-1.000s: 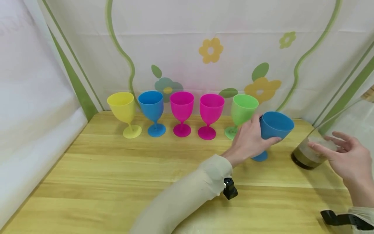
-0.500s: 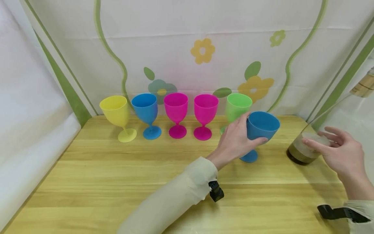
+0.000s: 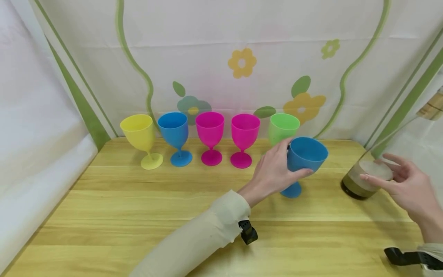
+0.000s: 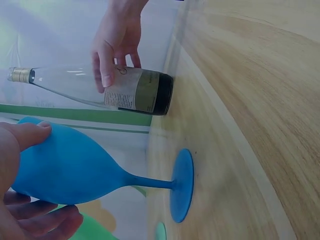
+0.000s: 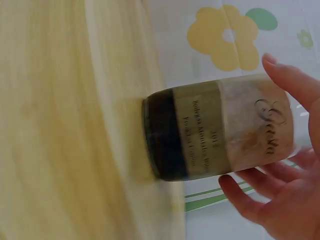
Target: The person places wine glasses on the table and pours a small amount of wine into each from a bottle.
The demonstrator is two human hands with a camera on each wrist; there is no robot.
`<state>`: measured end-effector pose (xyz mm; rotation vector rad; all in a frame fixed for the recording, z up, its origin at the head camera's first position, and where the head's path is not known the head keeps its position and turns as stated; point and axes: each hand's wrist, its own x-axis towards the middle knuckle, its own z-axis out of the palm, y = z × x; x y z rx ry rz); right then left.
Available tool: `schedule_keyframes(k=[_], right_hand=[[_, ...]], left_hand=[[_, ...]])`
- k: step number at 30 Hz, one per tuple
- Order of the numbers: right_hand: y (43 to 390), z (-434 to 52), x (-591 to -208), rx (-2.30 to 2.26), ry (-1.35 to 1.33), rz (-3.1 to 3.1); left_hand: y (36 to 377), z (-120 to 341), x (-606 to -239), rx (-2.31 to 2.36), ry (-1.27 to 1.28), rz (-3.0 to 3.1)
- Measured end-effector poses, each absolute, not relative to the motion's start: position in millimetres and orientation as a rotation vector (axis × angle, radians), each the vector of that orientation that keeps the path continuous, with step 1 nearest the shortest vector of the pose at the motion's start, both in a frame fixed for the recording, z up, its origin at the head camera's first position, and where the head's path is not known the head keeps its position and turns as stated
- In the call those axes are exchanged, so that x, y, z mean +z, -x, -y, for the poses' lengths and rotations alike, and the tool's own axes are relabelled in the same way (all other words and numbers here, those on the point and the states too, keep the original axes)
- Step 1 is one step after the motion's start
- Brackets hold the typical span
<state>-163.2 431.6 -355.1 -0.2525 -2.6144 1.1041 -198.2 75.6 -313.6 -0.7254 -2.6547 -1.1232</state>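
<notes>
Two hands: left (image 3: 273, 173) round goblet (image 3: 306, 156).

Six plastic goblets: two blue (image 3: 174, 129) (image 3: 306, 154), two pink (image 3: 210, 129) (image 3: 245, 130), one yellow (image 3: 137, 130), one green (image 3: 282, 127). One glass bottle (image 3: 367, 179). One wooden table (image 3: 138, 207). Two hands (image 3: 273, 173) (image 3: 408, 184).

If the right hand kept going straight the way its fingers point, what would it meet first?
The clear glass bottle: the right hand is open with fingertips at its label, apparently just touching, though contact is hard to confirm.
</notes>
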Motion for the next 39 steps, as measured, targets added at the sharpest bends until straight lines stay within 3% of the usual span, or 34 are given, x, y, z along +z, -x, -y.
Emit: schedule_keyframes(k=[8, 20, 39], right_hand=[[164, -432, -357, 1.227, 0.276, 2.494], [167, -419, -348, 0.914, 0.342, 2.477], [177, -421, -335, 0.700, -0.080, 2.220]], left_hand=[[198, -76, -319, -1.244, 0.704, 2.631], [201, -82, -318, -1.424, 0.750, 2.520], [204, -82, -323, -1.422, 0.738, 2.504]])
